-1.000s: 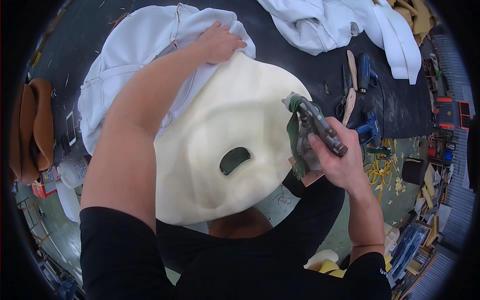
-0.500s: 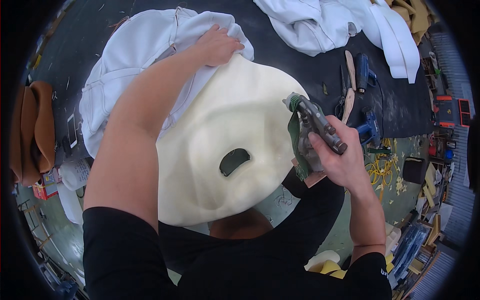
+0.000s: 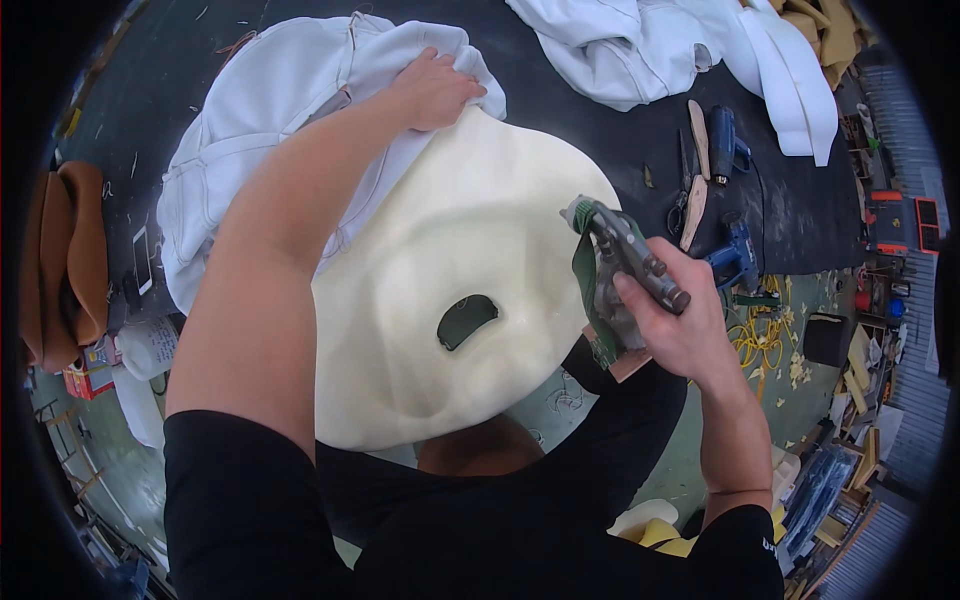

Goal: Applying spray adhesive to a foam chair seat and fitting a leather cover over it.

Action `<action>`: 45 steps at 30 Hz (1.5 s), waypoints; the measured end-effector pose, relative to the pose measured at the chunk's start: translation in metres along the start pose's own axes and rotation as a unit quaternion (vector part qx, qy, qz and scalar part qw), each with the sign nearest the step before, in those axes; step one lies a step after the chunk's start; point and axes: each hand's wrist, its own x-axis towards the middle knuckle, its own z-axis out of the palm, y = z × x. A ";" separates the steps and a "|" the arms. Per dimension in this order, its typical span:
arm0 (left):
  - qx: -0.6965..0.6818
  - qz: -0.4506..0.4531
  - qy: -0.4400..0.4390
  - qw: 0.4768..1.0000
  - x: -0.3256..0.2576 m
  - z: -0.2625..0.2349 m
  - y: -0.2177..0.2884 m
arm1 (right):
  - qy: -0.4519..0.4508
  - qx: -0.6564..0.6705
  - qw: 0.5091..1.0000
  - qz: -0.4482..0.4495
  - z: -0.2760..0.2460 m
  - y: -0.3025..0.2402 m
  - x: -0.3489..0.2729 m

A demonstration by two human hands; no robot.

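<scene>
A large moulded cream foam pad (image 3: 520, 180) with a curved cut-out hole lies before me, its near edge overhanging the table toward my lap. Over its far left side a white stitched cover (image 3: 270, 85) is bunched and folded back. My left hand (image 3: 435, 92) grips the cover's folded edge, fingers curled over it at the top of the pad. In my right hand (image 3: 670, 310) is a spray gun (image 3: 630, 245) with a green-wrapped body, its nozzle pointing left just above the pad's right side. Part of the gun is hidden behind my fingers.
On the dark table (image 3: 580, 120), right of the pad, lie scissors (image 3: 682, 190), wooden-looking strips, a blue heat gun (image 3: 724, 145) and another blue tool (image 3: 735, 252). Another white cover (image 3: 630, 50) is at the back. A phone (image 3: 142, 260) and brown rolled material (image 3: 75, 260) sit left.
The spray gun in my right hand has shifted slightly left and down over the pad's right side. My left hand stays on the white cover.
</scene>
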 end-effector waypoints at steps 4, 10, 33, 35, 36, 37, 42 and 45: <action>0.012 -0.002 0.014 1.000 -0.004 0.002 -0.002 | -0.030 0.016 0.999 -0.002 0.002 -0.003 -0.010; 0.007 -0.002 0.011 1.000 -0.001 0.000 0.001 | 0.016 -0.002 1.000 -0.023 0.000 -0.001 -0.013; 0.007 -0.014 -0.021 1.000 0.001 -0.006 0.004 | -0.045 0.008 0.999 0.005 -0.002 -0.001 -0.026; 0.004 -0.012 -0.013 1.000 -0.001 -0.004 0.003 | -0.054 0.029 0.998 0.020 -0.001 -0.003 -0.025; 0.000 -0.009 -0.004 1.000 -0.001 -0.002 0.002 | -0.054 0.029 0.998 0.019 0.000 -0.002 -0.024; 0.002 -0.010 -0.004 1.000 -0.001 -0.002 0.000 | -0.037 0.019 0.999 -0.009 0.001 0.000 -0.022; -0.005 -0.010 -0.016 1.000 -0.001 -0.005 0.003 | 0.008 0.023 0.999 -0.021 0.006 0.004 -0.011; -0.002 -0.010 -0.013 1.000 -0.002 -0.005 0.003 | 0.004 0.033 0.999 0.023 0.003 -0.005 -0.002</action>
